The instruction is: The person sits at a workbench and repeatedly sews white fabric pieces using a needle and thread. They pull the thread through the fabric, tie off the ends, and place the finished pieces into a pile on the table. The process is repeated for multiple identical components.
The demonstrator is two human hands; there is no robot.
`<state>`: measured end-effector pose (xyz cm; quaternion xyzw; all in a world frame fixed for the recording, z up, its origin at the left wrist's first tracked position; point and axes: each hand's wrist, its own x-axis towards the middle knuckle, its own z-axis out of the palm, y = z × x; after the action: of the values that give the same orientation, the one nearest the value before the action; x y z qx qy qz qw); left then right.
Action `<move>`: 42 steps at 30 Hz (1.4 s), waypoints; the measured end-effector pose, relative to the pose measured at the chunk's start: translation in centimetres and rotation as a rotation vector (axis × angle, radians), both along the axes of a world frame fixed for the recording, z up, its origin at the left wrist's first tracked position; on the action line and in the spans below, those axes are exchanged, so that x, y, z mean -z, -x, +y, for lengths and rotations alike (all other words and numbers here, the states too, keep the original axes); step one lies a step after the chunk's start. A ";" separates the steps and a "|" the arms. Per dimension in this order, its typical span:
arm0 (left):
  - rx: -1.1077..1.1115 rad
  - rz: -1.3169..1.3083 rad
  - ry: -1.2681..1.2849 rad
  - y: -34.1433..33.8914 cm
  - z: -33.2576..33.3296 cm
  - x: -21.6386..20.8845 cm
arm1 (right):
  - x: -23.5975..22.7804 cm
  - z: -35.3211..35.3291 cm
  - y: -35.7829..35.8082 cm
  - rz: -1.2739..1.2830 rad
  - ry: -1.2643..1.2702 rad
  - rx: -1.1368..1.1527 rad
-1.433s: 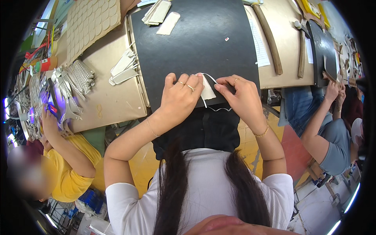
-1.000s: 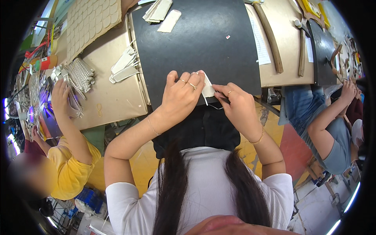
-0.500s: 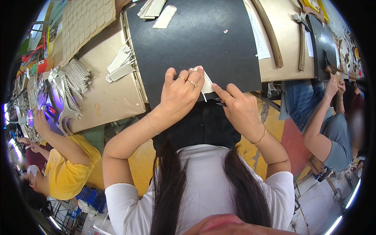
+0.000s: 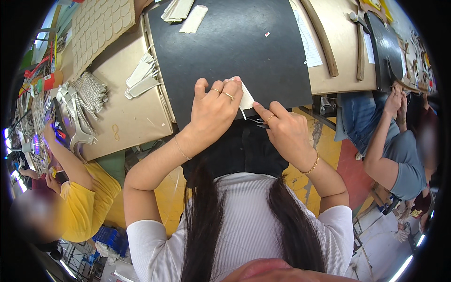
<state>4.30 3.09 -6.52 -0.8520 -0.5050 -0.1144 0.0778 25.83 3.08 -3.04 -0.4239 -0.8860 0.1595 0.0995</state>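
My left hand (image 4: 216, 105) presses a pale, leather-like strip (image 4: 247, 100) flat near the front edge of the black work mat (image 4: 235, 51). Its thumb and fingers bunch over the strip's upper end. A narrow white sliver (image 4: 243, 113) sticks out below the strip, toward me. My right hand (image 4: 287, 128) is closed, with the index fingertip against the strip's right edge. Under its fingers a thin grey blade-like tool (image 4: 257, 121) shows in part; its handle is hidden in the palm. More pale strips (image 4: 193, 19) lie at the mat's far left.
Left of the mat are another bundle of pale strips (image 4: 142, 77), silvery braided straps (image 4: 91, 91) and a sheet of scalloped pieces (image 4: 101, 28). A curved wooden bar (image 4: 322, 37) and a hammer (image 4: 361, 44) lie right. Co-workers sit at both sides.
Both hands stay nearly in place, and the right fingers have shifted slightly along the strip's edge. At left, the co-worker in yellow has turned the head and moved an arm.
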 end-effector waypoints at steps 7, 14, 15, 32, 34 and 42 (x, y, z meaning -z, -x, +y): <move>-0.022 -0.026 0.010 -0.1 0.0 0.1 | 0.0 -0.5 -0.1 -0.045 0.002 -0.026; -0.161 -0.157 0.066 -1.3 -0.2 -0.2 | -0.1 -1.9 0.2 -0.124 -0.001 -0.005; -0.198 -0.181 0.070 -1.7 -0.2 -0.2 | -0.1 -2.0 0.3 -0.122 -0.005 0.001; -0.277 -0.543 0.473 0.7 0.9 -1.8 | -0.4 -0.2 0.2 0.046 -0.085 0.070; -0.300 -0.568 0.499 0.6 0.9 -1.7 | -0.5 0.5 0.2 0.095 -0.010 0.161; -0.345 -0.549 0.501 0.3 0.4 -2.2 | -1.1 0.7 0.1 0.180 0.183 0.288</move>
<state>3.98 3.46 -4.29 -0.6852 -0.6548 -0.1961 -0.2516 25.77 3.80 -1.98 -0.5377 -0.7855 0.2606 0.1611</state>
